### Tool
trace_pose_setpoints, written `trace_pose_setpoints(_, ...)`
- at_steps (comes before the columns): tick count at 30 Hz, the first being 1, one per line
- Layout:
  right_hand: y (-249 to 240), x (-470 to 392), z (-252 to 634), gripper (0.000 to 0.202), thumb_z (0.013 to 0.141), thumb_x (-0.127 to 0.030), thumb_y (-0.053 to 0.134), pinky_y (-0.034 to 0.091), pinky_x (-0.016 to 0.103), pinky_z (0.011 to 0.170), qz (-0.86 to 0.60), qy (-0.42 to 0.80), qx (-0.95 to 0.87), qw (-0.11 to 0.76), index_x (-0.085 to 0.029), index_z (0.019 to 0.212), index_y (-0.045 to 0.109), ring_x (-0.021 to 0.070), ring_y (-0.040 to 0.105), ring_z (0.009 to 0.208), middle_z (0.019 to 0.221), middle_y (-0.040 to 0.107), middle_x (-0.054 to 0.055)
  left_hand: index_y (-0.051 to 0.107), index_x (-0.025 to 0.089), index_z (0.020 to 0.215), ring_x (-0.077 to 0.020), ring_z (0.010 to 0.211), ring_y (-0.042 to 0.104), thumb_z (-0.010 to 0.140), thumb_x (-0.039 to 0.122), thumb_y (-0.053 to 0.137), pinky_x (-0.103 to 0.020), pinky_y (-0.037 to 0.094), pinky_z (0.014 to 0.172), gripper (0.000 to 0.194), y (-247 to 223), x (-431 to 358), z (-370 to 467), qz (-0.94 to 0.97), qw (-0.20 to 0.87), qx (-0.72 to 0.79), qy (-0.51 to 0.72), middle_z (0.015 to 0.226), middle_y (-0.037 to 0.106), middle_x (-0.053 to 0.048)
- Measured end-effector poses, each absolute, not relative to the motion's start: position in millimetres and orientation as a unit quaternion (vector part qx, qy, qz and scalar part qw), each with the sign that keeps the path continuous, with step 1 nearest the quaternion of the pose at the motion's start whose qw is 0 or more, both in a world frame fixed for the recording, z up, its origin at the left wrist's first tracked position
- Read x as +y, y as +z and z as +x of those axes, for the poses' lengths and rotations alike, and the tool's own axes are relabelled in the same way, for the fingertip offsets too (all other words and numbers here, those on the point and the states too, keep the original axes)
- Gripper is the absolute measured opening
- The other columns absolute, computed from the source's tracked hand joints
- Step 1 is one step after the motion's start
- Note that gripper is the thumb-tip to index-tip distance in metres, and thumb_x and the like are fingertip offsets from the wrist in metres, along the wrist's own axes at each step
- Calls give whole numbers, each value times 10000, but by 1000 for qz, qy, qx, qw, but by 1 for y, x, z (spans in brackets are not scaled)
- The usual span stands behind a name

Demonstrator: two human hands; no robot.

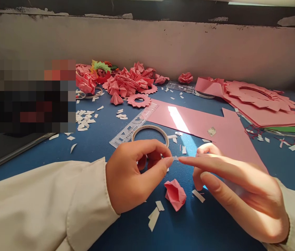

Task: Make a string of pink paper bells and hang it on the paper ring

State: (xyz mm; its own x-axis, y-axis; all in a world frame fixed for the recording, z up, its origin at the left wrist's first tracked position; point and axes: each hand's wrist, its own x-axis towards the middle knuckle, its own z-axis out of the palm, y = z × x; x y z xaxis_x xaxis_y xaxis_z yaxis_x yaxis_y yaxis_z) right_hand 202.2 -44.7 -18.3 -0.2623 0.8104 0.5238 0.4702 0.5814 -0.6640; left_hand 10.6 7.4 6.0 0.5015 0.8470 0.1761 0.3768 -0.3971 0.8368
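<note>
My left hand (137, 174) pinches a small clear strip of tape (175, 158) between thumb and forefinger. From the other side, the outstretched forefinger of my right hand (236, 188) touches the tape's end; its thumb stands apart from that finger. Below the tape, a small folded pink paper piece (175, 195) rests on the blue table, its hollow showing. Just behind my left hand lies a roll of tape (150, 129), partly covered by the fingers. A clear stencil ruler (129, 131) sits beside the roll.
Pink paper sheets (231, 134) spread to the right, with layered pink paper rings (259, 92) behind. A heap of folded pink paper (126, 82) lies along the wall (147, 42). White paper scraps (84, 120) litter the table (103, 115). A blurred block hides the left side.
</note>
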Motion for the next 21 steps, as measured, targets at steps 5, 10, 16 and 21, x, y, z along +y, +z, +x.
trace_pose_setpoints(5,-21,-45,203,279,888,-181,466,373,375,734,-400,179,-784,439,-194,1138,590,115,434,536,602,520,-28,611,162,750,-43,523,466,809,137,528,-147,354,490,105,3,6,10,831,299,337,328,598,563,51)
trace_pose_setpoints(10,-17,-44,204,356,850,-82,472,373,362,740,-369,163,-823,401,-147,1194,534,118,472,596,672,563,-12,597,151,772,-47,547,467,817,119,500,-152,358,503,112,2,5,9,834,310,324,320,618,538,51)
trace_pose_setpoints(16,-15,-41,206,422,845,-77,463,397,380,726,-348,120,-864,343,-133,1263,450,119,436,564,655,523,-19,601,159,727,-59,517,451,823,217,518,-182,331,461,139,7,6,9,796,379,350,316,592,541,49)
trace_pose_setpoints(21,-14,-45,207,420,836,-63,460,404,385,752,-348,100,-866,346,-121,1252,460,111,452,551,651,533,-17,616,173,690,-76,518,464,808,234,533,-197,329,455,157,8,6,12,760,412,403,299,581,557,43)
